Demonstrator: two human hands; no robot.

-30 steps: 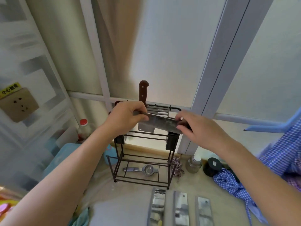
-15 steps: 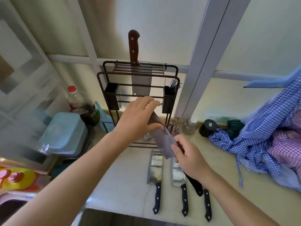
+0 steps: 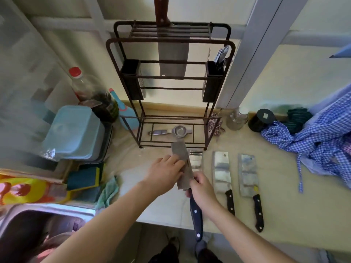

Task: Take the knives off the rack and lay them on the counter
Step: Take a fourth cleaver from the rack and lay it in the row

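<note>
A dark wire knife rack [image 3: 124, 73] stands at the back of the counter [image 3: 284, 205]. One cleaver with a brown wooden handle [image 3: 172, 59] hangs in its top slots. Low over the counter in front of the rack I hold a grey cleaver [image 3: 180, 154], tilted. My left hand [image 3: 164, 174] pinches its blade and my right hand [image 3: 202, 190] grips it where the black handle begins. Three black-handled cleavers lie flat side by side: one [image 3: 196, 161] partly hidden under the held blade, a second [image 3: 221, 171] and a third [image 3: 247, 174] to its right.
A metal squeezer [image 3: 171, 131] lies on the rack's base. Left of the rack are a red-capped bottle [image 3: 83, 88], a light blue tub [image 3: 74, 133], sponges and a steel sink [image 3: 38, 228]. A glass jar [image 3: 237, 118], a dark jar [image 3: 263, 119] and blue checked cloth [image 3: 319, 137] sit on the right.
Both hands carried the grey cleaver down from the rack's top to just above the counter, beside the laid cleavers. My view tilted downward.
</note>
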